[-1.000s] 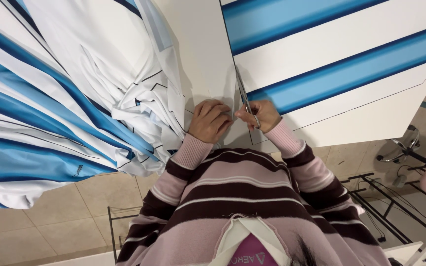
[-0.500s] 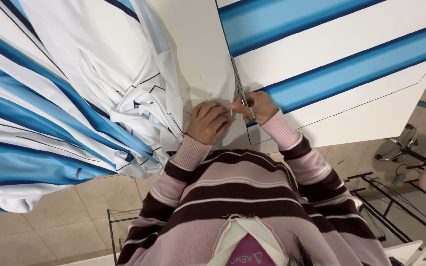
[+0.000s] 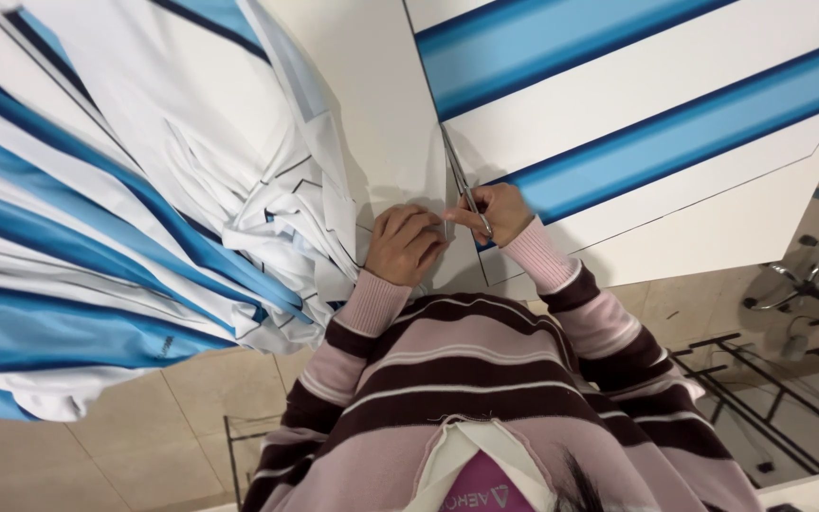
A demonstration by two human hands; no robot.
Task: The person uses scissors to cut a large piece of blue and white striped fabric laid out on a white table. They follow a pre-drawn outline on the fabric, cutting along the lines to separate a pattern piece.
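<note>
A person's right hand (image 3: 497,214) grips scissors (image 3: 464,189) cutting striped fabric (image 3: 637,123) just ahead of it, while the left hand (image 3: 408,245), fingers curled, pins the cloth flat beside the blades, where a slip could nick fingertips or skew the cut.

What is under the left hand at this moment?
The left hand lies flat on plain white fabric on the table. Scissors in the right hand point along its edge. Whatever lies beneath the palm is covered.
</note>
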